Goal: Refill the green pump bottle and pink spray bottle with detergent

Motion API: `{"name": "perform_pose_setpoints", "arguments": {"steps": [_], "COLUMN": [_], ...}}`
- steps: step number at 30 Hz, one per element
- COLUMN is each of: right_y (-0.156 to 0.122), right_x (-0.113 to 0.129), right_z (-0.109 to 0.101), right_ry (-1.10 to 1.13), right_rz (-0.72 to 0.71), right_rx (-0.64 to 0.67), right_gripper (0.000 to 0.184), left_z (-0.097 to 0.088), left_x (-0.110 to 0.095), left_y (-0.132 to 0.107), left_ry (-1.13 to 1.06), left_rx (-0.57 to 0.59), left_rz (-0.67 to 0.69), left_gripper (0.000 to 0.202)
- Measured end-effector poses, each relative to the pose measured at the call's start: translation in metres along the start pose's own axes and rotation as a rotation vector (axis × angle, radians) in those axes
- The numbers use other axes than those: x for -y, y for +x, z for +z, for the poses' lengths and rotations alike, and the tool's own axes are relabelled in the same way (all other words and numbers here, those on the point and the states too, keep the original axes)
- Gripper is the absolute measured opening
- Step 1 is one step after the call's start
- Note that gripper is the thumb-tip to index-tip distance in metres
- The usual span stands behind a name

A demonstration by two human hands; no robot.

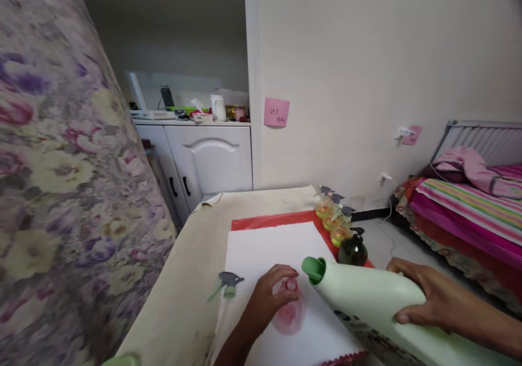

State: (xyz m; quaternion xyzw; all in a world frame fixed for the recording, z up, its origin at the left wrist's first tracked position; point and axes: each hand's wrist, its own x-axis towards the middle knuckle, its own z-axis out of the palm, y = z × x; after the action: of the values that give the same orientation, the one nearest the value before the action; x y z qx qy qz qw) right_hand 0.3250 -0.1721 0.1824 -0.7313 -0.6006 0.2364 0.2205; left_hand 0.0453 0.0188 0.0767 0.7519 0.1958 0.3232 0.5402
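My left hand (272, 292) is closed round the neck of a clear pink spray bottle (290, 316), which stands without its top on a white sheet (265, 246). In my right hand (432, 295) is a large pale green detergent bottle (367, 287), tipped to the left. Its green spout (315, 270) is close to the pink bottle's mouth, above and to the right, and apart from it. I see no liquid leaving the spout. A grey trigger spray head (229, 283) with a green collar lies on the sheet's left edge.
Several clear spray bottles with yellow liquid (339, 234) and a dark green pump bottle (353, 249) line the right side. Red material (269, 219) borders the sheet on the cream tabletop (179, 301). A floral curtain (73, 192) hangs at left; a bed (468, 208) stands at right.
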Motion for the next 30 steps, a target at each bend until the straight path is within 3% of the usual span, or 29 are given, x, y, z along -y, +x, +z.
{"name": "perform_pose_setpoints", "arguments": {"steps": [6, 9, 22, 30], "right_y": [0.003, 0.006, 0.02, 0.027], "right_x": [0.012, 0.021, 0.027, 0.029], "right_z": [-0.002, -0.004, -0.006, -0.008], "right_ry": [0.06, 0.131, 0.03, -0.021], "right_rz": [-0.019, -0.046, -0.026, -0.05], "right_rx": [0.073, 0.159, 0.228, 0.253], "right_gripper": [0.067, 0.064, 0.07, 0.064], "left_z": [0.004, 0.005, 0.006, 0.005], "left_x": [0.004, 0.006, 0.006, 0.009], "left_y": [0.0, 0.001, 0.003, 0.004], "left_ry": [-0.036, -0.061, -0.156, -0.139], "left_rx": [-0.044, -0.053, -0.026, -0.042], "left_rz": [-0.03, -0.05, -0.06, -0.031], "left_gripper": [0.022, 0.022, 0.016, 0.015]}}
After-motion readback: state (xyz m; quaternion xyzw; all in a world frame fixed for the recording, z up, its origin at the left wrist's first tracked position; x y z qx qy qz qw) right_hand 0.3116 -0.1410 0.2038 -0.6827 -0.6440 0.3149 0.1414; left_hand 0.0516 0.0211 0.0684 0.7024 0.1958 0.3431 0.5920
